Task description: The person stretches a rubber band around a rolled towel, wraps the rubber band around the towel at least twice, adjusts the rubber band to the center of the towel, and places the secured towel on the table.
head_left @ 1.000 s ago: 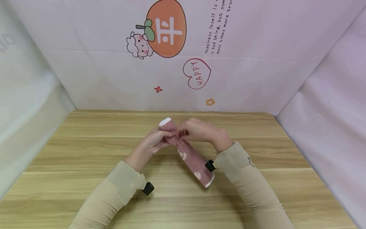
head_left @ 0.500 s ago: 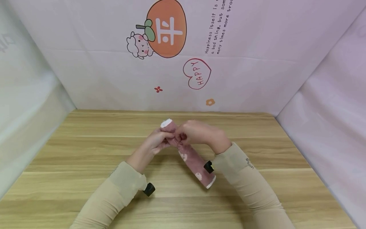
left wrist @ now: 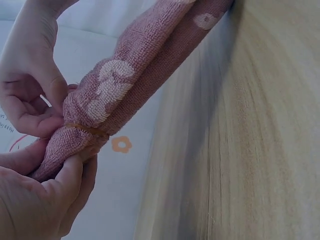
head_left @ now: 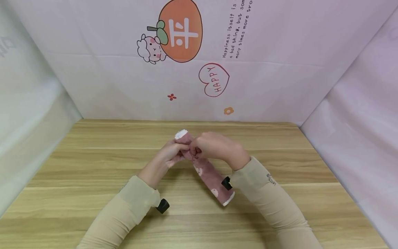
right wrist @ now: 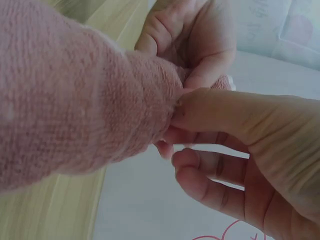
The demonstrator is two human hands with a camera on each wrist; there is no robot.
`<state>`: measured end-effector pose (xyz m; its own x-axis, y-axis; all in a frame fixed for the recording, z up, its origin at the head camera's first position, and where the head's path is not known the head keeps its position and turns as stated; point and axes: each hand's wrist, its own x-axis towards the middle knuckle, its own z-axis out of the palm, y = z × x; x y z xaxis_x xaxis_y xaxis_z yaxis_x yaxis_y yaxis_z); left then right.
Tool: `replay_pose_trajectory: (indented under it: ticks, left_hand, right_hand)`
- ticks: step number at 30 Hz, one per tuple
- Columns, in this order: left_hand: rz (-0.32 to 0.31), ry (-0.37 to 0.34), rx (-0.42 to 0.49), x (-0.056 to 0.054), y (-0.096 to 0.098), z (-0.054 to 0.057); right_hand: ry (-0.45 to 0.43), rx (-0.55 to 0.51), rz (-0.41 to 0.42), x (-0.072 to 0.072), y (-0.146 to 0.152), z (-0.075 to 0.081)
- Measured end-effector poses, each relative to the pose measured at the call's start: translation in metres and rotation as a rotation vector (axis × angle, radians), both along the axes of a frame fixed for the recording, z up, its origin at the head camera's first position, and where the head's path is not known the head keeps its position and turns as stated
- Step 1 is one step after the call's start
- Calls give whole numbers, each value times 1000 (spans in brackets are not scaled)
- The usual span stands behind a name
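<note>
A dusty-pink terry towel point(head_left: 209, 175), rolled into a tube with white patches and white ends, slants across the middle of the head view. Its far part is gripped by my left hand point(head_left: 168, 153), thumb on top and fingers beneath. A thin brown rubber band point(left wrist: 86, 129) circles the towel and cinches it in the left wrist view. Right at that band, my right hand point(head_left: 216, 147) pinches with thumb and forefinger. In the right wrist view the right thumb point(right wrist: 215, 112) lies against the gathered cloth, and its pinched fingertips are partly hidden.
A wood-grain table point(head_left: 93, 166) lies under both hands. White printed cloth point(head_left: 264, 86) rises behind it, with more white cloth at both sides. A black wrist camera point(head_left: 163, 206) sits by the left cuff, another wrist camera point(head_left: 227, 183) by the right.
The right hand has rolled over slightly and dropped a little at the wrist, with its fingers closer in on the towel. The towel has shifted slightly down and right.
</note>
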<state>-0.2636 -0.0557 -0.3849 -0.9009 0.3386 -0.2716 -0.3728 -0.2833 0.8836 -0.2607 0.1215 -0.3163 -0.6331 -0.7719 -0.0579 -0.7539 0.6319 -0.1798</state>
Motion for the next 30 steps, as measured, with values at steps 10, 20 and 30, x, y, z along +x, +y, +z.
replay_pose_trajectory:
  ticks: [10, 20, 30]
  left_hand:
    - [15, 13, 8, 1, -4, 0]
    - [28, 9, 4, -2, -12, 3]
    - [17, -13, 3, -2, -14, 3]
  right_hand:
    - [-21, -54, 29, 1, -1, -7]
    - [170, -333, 233, -8, 10, -28]
    - [151, -540, 300, -10, 11, -41]
